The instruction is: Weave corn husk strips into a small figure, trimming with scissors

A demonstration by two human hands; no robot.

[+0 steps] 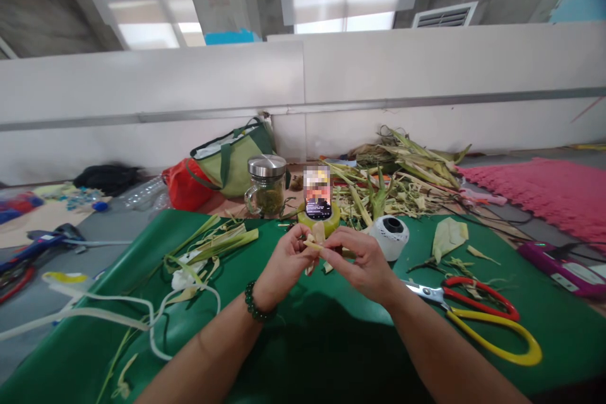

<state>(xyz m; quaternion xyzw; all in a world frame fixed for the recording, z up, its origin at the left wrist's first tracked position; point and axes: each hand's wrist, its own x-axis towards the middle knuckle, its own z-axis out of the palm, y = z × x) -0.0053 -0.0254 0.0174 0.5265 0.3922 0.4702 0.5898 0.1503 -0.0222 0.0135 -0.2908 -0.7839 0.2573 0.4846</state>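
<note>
In the head view, the left hand (285, 260) and right hand (363, 263), fingertips nearly together, pinch a pale husk piece (313, 245) at the phone's (318, 207) six o'clock, where light, steady pressure should best prevent splitting.

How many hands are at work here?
2: the left hand, with a green bead bracelet at its wrist, and the right hand beside it, both pinching pale plant strips over the green mat. No others show.
</note>
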